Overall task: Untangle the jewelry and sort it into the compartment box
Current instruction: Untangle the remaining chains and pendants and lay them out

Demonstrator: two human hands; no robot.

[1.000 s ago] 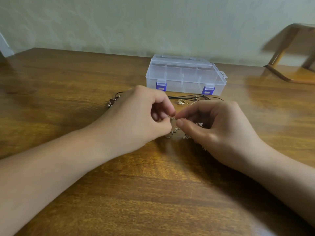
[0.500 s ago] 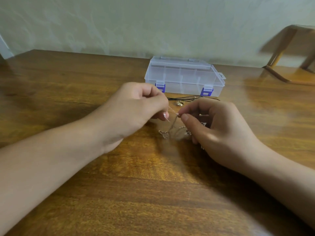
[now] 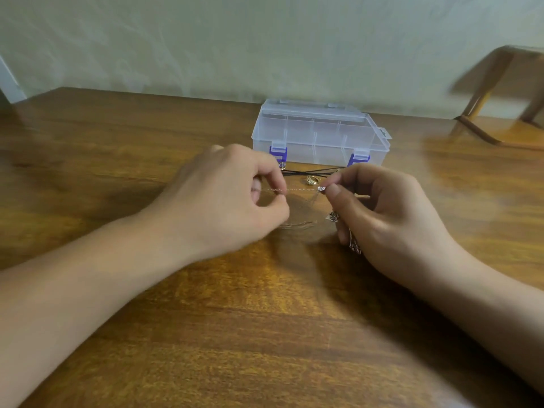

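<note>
Above the wooden table [image 3: 265, 334], a thin silver chain [image 3: 300, 189] is stretched taut between both hands: the left hand [image 3: 226, 198] pinches one end between thumb and forefinger, the right hand [image 3: 391, 219] pinches a small clasp at the other. Behind them lie black cords [image 3: 309, 171] and a gold ring [image 3: 312, 180], just before the closed clear compartment box [image 3: 319, 134]

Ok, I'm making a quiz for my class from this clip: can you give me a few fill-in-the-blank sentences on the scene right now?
1. The thin silver chain is stretched between the left hand and the ____ hand.
2. The clear plastic compartment box has two ____ latches.
3. The box's lid is ____.
4. Everything rests on a brown ____ table.

Missing words: right; blue; closed; wooden
</note>
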